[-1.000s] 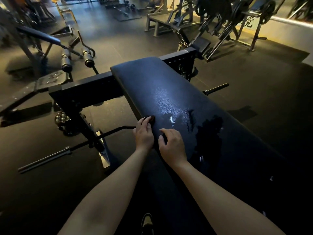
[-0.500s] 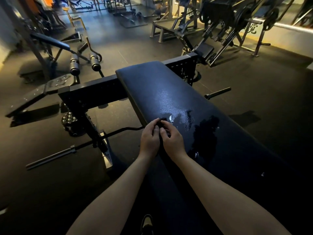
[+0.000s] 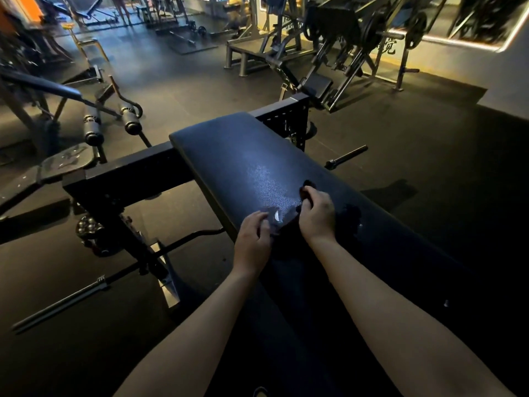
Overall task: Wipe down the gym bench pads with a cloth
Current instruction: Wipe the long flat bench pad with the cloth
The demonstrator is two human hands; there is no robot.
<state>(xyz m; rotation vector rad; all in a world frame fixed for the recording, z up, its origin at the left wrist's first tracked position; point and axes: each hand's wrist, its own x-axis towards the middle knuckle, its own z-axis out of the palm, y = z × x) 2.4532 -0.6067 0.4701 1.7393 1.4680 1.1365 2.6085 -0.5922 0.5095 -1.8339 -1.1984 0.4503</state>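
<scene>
Dark crumpled cloth: gripped at both ends and spread between the hands, resting on the pad near its left edge.
Left hand: curled round the cloth's near-left end at the pad's edge; the nearer of the two.
Right hand: clenched on the far-right end, with fabric bunched above the knuckles.
Long black padded bench: the long axis runs away from the hands, up and left. Most of the pad lies ahead of the cloth, so a forward push is judged to be needed.
Black steel frame: crosses under the far end.
Weight machines: well apart, by the wall.
</scene>
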